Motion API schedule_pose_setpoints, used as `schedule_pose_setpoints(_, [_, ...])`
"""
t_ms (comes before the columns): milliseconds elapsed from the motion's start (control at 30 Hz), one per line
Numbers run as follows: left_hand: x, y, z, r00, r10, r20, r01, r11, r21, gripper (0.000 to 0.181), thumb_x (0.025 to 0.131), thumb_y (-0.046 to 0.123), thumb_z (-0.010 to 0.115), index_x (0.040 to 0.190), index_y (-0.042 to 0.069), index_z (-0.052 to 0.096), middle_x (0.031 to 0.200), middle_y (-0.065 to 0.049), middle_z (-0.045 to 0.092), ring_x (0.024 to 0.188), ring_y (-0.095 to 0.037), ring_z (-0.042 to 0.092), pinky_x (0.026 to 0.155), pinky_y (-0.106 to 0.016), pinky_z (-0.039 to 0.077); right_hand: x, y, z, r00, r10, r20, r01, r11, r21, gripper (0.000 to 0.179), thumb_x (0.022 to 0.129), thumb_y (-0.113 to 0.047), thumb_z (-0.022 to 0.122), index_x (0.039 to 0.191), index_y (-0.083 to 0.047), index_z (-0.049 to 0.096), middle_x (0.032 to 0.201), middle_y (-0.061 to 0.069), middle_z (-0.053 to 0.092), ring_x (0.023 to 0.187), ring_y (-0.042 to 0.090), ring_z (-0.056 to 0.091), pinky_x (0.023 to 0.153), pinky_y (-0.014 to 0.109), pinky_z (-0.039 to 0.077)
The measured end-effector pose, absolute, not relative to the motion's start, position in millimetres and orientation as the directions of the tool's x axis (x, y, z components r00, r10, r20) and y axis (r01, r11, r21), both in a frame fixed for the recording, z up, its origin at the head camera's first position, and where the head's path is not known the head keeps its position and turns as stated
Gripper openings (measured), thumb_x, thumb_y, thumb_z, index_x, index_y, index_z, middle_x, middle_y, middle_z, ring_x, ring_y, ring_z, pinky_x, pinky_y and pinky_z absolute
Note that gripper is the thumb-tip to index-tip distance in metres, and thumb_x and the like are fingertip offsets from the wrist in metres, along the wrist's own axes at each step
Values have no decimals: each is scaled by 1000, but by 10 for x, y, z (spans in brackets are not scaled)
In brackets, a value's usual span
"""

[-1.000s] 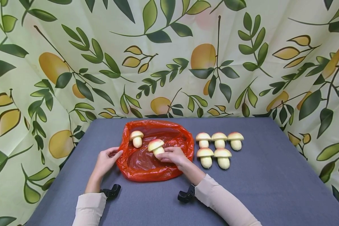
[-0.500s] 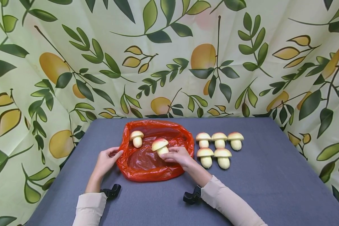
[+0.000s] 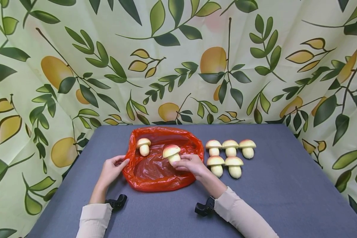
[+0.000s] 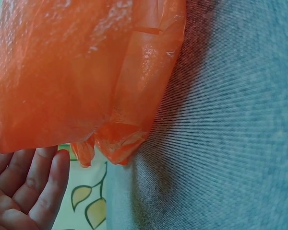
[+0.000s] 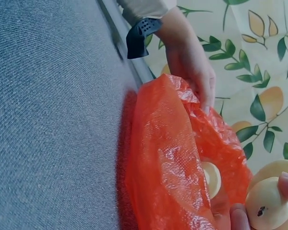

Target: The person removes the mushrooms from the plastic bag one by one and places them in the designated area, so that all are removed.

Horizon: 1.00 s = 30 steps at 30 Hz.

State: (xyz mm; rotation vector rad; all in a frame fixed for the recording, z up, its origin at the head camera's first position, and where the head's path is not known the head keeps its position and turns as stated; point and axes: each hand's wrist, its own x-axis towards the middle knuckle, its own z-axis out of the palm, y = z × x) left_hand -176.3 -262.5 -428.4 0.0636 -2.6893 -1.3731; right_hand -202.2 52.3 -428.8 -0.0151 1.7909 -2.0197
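Note:
An orange-red plastic bag (image 3: 160, 185) lies with its mouth wide open on the table. Its left rim is pinched between thumb and fingers of my left hand (image 3: 112, 168); in the left wrist view these fingers (image 4: 47, 191) reach behind the plastic. My right hand (image 3: 191, 164) grips a toy mushroom (image 3: 171, 151) by its pale stem, cap tilted up to the left, over the bag's opening. In the right wrist view the stem end (image 5: 264, 211) shows a small dark mark. Another mushroom (image 3: 144, 147) is inside the bag at the left.
Right of the bag, several like mushrooms stand in two rows, among them a back-row mushroom (image 3: 247, 148) and a front-row mushroom (image 3: 234, 167). A grey-blue cloth (image 3: 285, 185) covers the table. Behind hangs a leaf-and-fruit patterned curtain (image 3: 178, 76).
My right hand has shifted a little to the right with the mushroom, still over the bag. The left hand stays at the rim, and the other mushrooms have not moved.

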Motion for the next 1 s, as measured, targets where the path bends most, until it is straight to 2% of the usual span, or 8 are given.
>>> schedule_pose_setpoints(400, [-1766,-2634,-4288,-990,-86,111,40,589,807,34,92,17,64,115,-7,65,100,-25,71,71,12,55,68,-11,48,-1983,654,-4236,-901,-349,-257,302,-80,-950,51,86,-3,68,129,16,47,86,1,70,75,9,71,81,32,58])
schedule_pose_setpoints(667, [-1753,-2627,-4276,-991,-88,105,37,566,823,34,92,17,64,116,-8,64,100,-26,70,70,11,55,67,-11,48,-1979,774,-4203,-909,-321,-265,291,-35,-956,54,86,-5,68,131,14,46,95,5,70,77,9,71,88,37,56])
schedule_pose_setpoints(1000, [-1755,-2633,-4280,-992,-84,90,27,564,826,36,92,17,64,117,-9,64,103,-26,70,71,11,55,67,-11,48,-1991,908,-4157,-910,-324,-259,293,-59,-954,51,87,-3,67,129,16,46,84,-1,71,75,6,71,84,32,57])
